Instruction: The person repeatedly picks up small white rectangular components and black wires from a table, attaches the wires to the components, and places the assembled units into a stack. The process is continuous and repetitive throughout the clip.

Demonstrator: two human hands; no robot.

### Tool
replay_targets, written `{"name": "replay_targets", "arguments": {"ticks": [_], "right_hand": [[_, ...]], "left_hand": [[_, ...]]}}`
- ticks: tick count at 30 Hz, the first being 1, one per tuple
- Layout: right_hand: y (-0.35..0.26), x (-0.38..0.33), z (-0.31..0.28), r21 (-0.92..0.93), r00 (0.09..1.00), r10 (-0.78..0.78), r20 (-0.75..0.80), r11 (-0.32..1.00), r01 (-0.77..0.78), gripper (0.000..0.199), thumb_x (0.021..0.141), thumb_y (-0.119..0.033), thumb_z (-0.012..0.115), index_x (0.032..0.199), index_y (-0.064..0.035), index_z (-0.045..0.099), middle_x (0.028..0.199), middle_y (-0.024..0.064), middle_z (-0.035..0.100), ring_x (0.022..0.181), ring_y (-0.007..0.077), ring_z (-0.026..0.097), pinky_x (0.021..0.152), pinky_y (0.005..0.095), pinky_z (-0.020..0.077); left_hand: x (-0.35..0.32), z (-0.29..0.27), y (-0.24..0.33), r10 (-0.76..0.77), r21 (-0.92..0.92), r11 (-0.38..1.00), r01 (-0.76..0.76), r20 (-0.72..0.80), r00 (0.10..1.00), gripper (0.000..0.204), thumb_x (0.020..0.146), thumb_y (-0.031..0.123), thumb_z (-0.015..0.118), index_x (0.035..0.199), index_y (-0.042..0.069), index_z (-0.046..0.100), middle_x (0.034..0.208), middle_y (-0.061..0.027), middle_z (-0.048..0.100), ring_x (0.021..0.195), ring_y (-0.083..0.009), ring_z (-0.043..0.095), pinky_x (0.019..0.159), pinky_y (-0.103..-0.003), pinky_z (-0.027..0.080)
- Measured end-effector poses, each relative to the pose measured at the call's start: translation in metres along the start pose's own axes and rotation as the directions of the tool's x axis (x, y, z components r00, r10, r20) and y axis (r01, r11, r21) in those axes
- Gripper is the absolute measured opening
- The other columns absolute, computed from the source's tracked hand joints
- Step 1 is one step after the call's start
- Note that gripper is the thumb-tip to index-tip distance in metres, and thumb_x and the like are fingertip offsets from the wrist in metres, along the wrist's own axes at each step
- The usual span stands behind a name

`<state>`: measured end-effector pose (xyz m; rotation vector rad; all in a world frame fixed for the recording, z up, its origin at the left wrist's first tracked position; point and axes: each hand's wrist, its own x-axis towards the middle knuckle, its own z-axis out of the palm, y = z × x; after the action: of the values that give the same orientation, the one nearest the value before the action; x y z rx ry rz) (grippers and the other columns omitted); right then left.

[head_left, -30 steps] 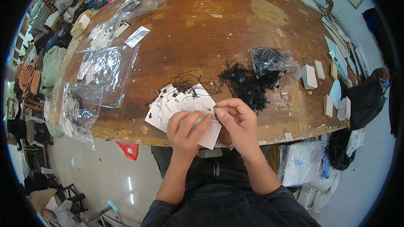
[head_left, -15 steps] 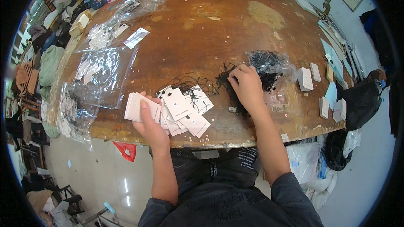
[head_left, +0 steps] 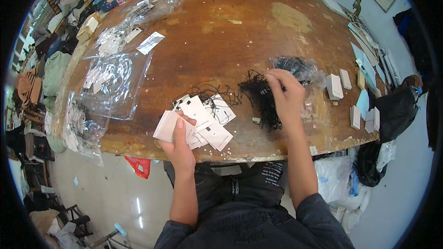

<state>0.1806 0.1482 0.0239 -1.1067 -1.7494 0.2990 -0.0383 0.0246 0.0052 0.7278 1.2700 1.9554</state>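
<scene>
Left hand [head_left: 180,145], shifted rightward, clasps white cards [head_left: 165,127] (thumb atop).

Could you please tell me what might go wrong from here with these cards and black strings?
The black strings by the right hand lie in a tangled heap, so pulling one could drag others along. The loose white cards lie near the front edge of the table and might get nudged off. The left hand holds a stack of cards close to them, so a slackened grip could mix the two lots.
</scene>
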Motion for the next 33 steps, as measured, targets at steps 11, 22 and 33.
{"name": "replay_targets", "arguments": {"ticks": [11, 22, 33], "right_hand": [[-0.068, -0.027, -0.025, 0.381, 0.981, 0.151, 0.123, 0.906, -0.187, 0.016, 0.092, -0.007, 0.059, 0.103, 0.0002, 0.068, 0.088, 0.0095, 0.070, 0.071, 0.0140, 0.063, 0.064, 0.0257, 0.0496], [-0.052, -0.065, -0.014, 0.269, 0.892, 0.109, 0.438, 0.931, -0.246, 0.011, 0.089, -0.010, 0.061, 0.092, -0.0010, 0.067, 0.072, 0.0125, 0.060, 0.065, 0.0227, 0.060, 0.060, 0.0321, 0.0462], [-0.070, -0.056, -0.018, 0.880, 0.934, 0.270, 0.232, 0.350, -0.320, 0.017, 0.087, -0.008, 0.066, 0.077, -0.0056, 0.052, 0.078, -0.0002, 0.050, 0.068, 0.0099, 0.048, 0.066, 0.0251, 0.0461]], "left_hand": [[-0.034, 0.026, -0.004, -0.290, -0.186, 0.888, 0.420, 0.483, 0.826, 0.024, 0.092, 0.015, 0.053, 0.110, 0.000, 0.057, 0.106, -0.0137, 0.059, 0.073, -0.0242, 0.064, 0.066, -0.038, 0.053], [-0.035, 0.029, -0.006, -0.332, -0.416, 0.809, 0.415, 0.258, 0.907, 0.041, 0.095, 0.018, 0.054, 0.130, -0.001, 0.045, 0.128, -0.0124, 0.055, 0.075, -0.0193, 0.063, 0.066, -0.035, 0.053], [-0.027, 0.031, -0.013, -0.332, -0.032, 0.936, 0.352, 0.256, 0.908, 0.034, 0.096, 0.018, 0.056, 0.122, -0.004, 0.053, 0.113, -0.0125, 0.062, 0.089, -0.0162, 0.063, 0.079, -0.031, 0.051]]}}
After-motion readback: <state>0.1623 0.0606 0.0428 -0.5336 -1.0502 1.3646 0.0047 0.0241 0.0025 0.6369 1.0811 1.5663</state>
